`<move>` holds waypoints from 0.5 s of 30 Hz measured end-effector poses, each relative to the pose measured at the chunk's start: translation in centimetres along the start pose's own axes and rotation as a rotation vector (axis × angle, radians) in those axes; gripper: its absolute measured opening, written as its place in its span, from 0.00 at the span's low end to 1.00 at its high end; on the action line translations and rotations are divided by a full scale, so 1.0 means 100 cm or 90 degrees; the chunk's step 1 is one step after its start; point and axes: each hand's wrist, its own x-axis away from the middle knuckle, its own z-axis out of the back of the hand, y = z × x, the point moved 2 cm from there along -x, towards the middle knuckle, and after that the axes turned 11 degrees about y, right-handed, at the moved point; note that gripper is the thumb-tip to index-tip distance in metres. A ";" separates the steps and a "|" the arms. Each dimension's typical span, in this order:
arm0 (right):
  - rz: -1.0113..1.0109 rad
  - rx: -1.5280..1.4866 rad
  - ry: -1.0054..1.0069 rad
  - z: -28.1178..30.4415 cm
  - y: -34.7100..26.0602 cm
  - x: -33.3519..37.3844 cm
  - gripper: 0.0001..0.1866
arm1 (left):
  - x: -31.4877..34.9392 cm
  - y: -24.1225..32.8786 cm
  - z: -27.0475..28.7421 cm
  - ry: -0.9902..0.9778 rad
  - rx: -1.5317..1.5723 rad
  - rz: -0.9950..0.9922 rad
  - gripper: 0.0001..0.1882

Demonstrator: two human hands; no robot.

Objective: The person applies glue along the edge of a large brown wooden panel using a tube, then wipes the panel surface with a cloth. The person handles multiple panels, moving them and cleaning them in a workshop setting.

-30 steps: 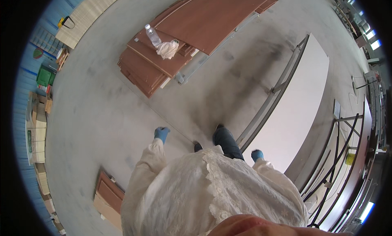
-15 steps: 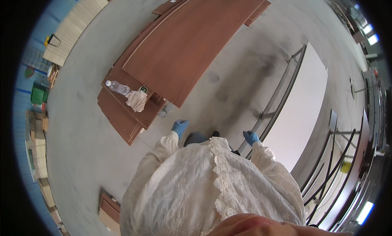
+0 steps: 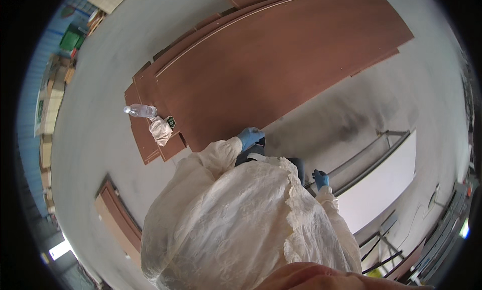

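My left hand (image 3: 250,138), in a blue glove, is at the near edge of the large brown panel (image 3: 271,64). Its fingers are curled closed and no object shows in them; whether it touches the panel I cannot tell. To the right, my right hand (image 3: 321,180), also blue-gloved, hangs beside the near end of a metal frame carrying a white panel (image 3: 379,182). Those fingers are bent around something dark and small that I cannot make out. On the brown boards' left end lie a clear plastic bottle (image 3: 142,110) and a crumpled pale cloth (image 3: 160,131).
A small dark green item (image 3: 171,122) rests by the cloth. Brown and tan boards (image 3: 119,217) stand at lower left. Grey floor (image 3: 321,132) runs between the brown stack and the metal frame (image 3: 359,162). A green bin (image 3: 73,38) is by the blue wall.
My view has turned to the right, and the brown stack now lies across the front. My left hand has come to the large panel's near edge; my right hand remains by the frame.
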 end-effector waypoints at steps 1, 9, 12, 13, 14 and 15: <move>-0.047 0.029 0.007 0.009 -0.005 -0.011 0.22 | -0.006 0.014 -0.009 0.011 -0.001 -0.011 0.16; 0.007 0.303 -0.208 0.115 -0.070 -0.245 0.23 | -0.060 0.066 -0.088 0.149 0.132 0.047 0.17; 0.208 0.477 -0.103 0.163 -0.125 -0.371 0.22 | -0.055 0.063 -0.132 0.219 0.309 0.121 0.19; 0.121 0.278 -0.130 0.183 -0.150 -0.408 0.18 | -0.056 0.062 -0.149 0.243 0.381 0.190 0.20; 0.151 0.336 -0.056 0.195 -0.181 -0.444 0.16 | -0.060 0.060 -0.167 0.261 0.455 0.257 0.21; 0.219 0.343 -0.072 0.204 -0.215 -0.473 0.17 | -0.067 0.060 -0.183 0.282 0.513 0.287 0.22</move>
